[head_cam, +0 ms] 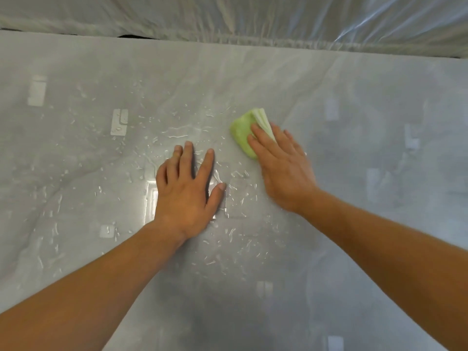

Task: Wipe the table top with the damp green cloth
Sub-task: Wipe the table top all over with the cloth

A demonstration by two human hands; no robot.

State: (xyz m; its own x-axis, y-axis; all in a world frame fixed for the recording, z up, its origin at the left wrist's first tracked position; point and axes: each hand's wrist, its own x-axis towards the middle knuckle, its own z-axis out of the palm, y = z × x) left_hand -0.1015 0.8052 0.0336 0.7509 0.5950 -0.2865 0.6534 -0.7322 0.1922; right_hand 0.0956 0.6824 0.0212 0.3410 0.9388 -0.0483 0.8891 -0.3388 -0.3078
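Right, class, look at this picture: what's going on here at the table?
A person is wiping a grey table top with bare hands. The right hand presses a folded green cloth flat against the surface, fingers straight over it. The left hand rests flat on the table beside it, holding nothing. Water droplets lie across the middle of the table around the left hand, so the job is not yet done.

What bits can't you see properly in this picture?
Head view:
- Green cloth: its near part is hidden under the fingers of the right hand.
- Table top: a patch is covered by the left hand; its sides and near edge are cut off by the picture edges.
- Whatever is behind the plastic sheet: hidden by the sheet.
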